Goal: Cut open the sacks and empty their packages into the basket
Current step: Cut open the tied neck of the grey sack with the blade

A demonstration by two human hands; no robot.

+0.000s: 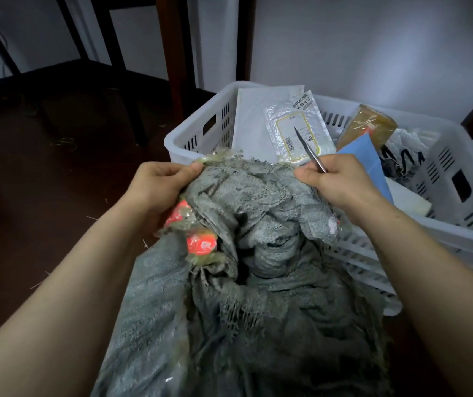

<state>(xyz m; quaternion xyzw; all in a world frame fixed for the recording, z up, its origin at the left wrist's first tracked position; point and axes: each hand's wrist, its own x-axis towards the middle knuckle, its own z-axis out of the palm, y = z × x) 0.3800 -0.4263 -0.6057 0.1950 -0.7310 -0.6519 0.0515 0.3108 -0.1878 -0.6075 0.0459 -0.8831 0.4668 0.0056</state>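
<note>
A grey-green woven sack (258, 253) lies crumpled in front of me, its frayed mouth raised toward the white plastic basket (198, 133). My left hand (158, 187) grips the sack's left edge, where red tape (201, 243) is stuck to the cloth. My right hand (341, 181) pinches the sack's right edge and also holds a thin blade (308, 147) that points up over the basket. Inside the basket lie a white envelope (255, 121), a clear labelled pouch (298, 130), a brown taped parcel (369, 124), a blue package (367, 156) and a crumpled clear bag (409, 144).
The floor (57, 173) is dark brown with loose fibres scattered on it. Dark wooden furniture legs (172, 53) stand behind the basket at the upper left. A pale wall (372, 47) runs behind the basket on the right.
</note>
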